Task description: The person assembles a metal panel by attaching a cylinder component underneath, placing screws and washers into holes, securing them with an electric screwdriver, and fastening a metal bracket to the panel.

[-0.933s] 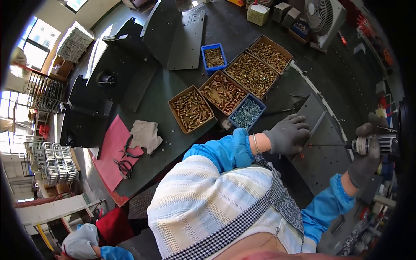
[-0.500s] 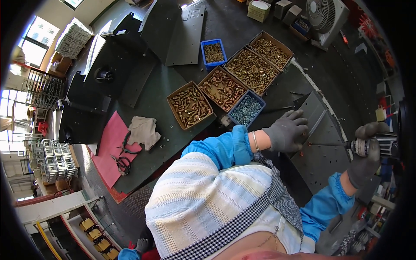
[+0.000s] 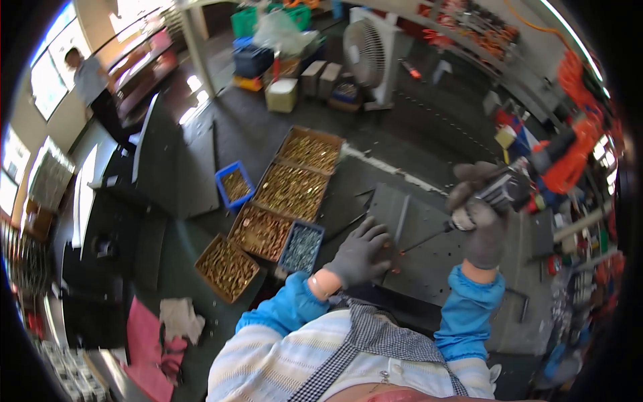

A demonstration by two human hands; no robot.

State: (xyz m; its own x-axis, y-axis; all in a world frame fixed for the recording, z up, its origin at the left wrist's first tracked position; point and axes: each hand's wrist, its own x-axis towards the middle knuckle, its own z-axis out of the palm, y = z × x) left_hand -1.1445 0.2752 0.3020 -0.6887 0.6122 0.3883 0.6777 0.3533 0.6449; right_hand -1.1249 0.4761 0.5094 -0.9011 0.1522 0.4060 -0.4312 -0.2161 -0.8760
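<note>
My right hand (image 3: 483,238), in a grey glove, is wrapped round a power screwdriver (image 3: 501,193). The tool's long thin bit (image 3: 426,240) slants down to the left, its tip at a small orange-red spot on a dark metal panel (image 3: 429,271). Whether the tip touches the panel I cannot tell. My left hand (image 3: 362,254), also gloved, is beside the panel's left edge with its fingers apart, and nothing shows in it. Left of that hand sit a blue bin of silvery nuts or washers (image 3: 303,246) and boxes of brass-coloured bolts (image 3: 261,231).
Further left are another bolt box (image 3: 226,269), a small blue bin (image 3: 234,186), a pink sheet (image 3: 144,348) with pliers, and a rag (image 3: 181,320). A fan (image 3: 367,53) stands at the back. Orange hose (image 3: 569,161) hangs right. A person (image 3: 97,87) stands far left.
The view has swung, so the bench lies further left and lower in the picture. The far-left person has come into view. My right hand still grips the screwdriver; my left stays open.
</note>
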